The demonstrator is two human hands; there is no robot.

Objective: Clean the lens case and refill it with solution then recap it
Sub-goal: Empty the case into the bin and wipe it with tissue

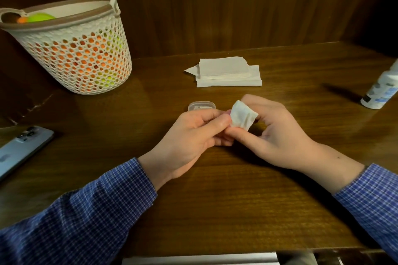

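Our left hand (193, 135) pinched small pink lens-case part (229, 111), mostly hidden, perhaps cap. Our right hand (277, 133) pinched folded white tissue (243, 117) against it. Light, slick plastic; we judged rim grip safest. Beyond: one clear lid (201, 106), one tissue stack (228, 72), one white solution bottle (382, 90).
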